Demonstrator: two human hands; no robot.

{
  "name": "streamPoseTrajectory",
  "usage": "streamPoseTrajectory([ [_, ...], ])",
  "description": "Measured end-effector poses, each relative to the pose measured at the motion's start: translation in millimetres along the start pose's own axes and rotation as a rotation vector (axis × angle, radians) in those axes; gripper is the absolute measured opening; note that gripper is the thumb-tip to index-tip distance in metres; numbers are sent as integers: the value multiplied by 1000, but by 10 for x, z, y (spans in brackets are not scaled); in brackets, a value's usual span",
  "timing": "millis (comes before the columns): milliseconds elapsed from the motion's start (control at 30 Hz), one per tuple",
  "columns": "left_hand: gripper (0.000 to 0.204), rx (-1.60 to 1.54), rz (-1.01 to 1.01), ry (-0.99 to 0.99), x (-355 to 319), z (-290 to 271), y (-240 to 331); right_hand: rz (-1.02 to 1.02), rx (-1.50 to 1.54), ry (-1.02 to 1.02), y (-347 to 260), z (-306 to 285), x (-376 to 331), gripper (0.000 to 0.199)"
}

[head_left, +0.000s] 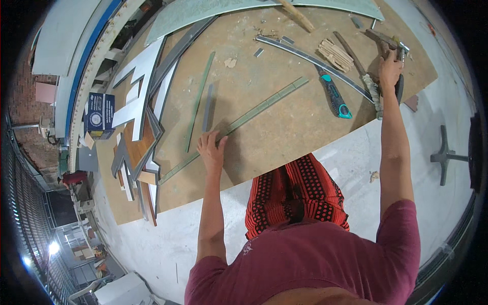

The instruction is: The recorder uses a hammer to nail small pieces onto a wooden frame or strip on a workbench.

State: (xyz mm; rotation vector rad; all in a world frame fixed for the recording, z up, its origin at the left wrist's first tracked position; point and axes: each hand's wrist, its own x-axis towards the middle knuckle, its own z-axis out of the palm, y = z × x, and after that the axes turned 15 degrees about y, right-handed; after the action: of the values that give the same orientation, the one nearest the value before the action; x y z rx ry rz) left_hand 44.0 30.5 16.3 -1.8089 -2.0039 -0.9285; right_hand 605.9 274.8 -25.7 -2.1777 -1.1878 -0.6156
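Green strip (264,104): keep flat under left hand (211,150), palm open, pressing; right hand (390,68), clenched round tool handle (399,86) far right of strip, lift clear w/o snagging.

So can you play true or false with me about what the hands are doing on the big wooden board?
1. The left hand presses on a long green strip. True.
2. The right hand rests in the person's lap. False: it reaches out to the tools at the far right edge of the wooden board.
3. A knife with a teal and black handle lies on the board. True.
4. The left hand holds the knife. False: the knife lies apart from both hands, nearer the right one.
5. Big silver letter shapes lie at the board's left side. True.
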Motion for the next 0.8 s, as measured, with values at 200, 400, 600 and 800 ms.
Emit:
streamPoseTrajectory([
  [200,24,-202,142,59,689,579,443,-185,-158,-61,86,120,22,38],
  [400,13,-411,251,98,2009,1921,905,-175,-143,-85,-3,85,21,37],
  [600,13,-209,304,-43,2553,2539,1390,-151,-119,-112,-14,-25,3,35],
  [800,17,-204,271,-291,2745,2721,1515,-221,-198,-39,25,57,12,38],
])
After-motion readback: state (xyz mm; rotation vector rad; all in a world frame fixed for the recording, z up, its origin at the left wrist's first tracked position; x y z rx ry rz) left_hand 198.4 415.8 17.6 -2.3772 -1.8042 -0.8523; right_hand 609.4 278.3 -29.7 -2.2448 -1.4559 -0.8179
